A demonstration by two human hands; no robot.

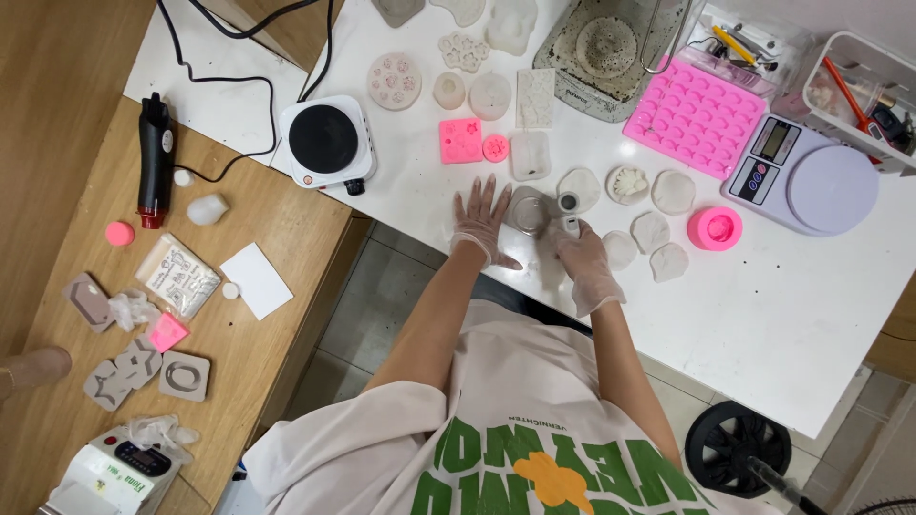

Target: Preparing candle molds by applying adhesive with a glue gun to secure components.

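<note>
Our left hand (482, 224) lies flat on the white desk (763, 324), fingers spread and empty, touching the side of a small grey mould (527, 210), apparently to keep it from sliding. Our right hand (584, 256) is closed around a small pale tool (571, 225) held just beside the mould. Round white casts (652, 231) and a pink mould (715, 229) lie to the right, within reach.

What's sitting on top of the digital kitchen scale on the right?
The round platform of the scale is bare, with nothing resting on it. Its display and buttons show at the near-left corner; whatever lies beneath the scale is hidden.
</note>
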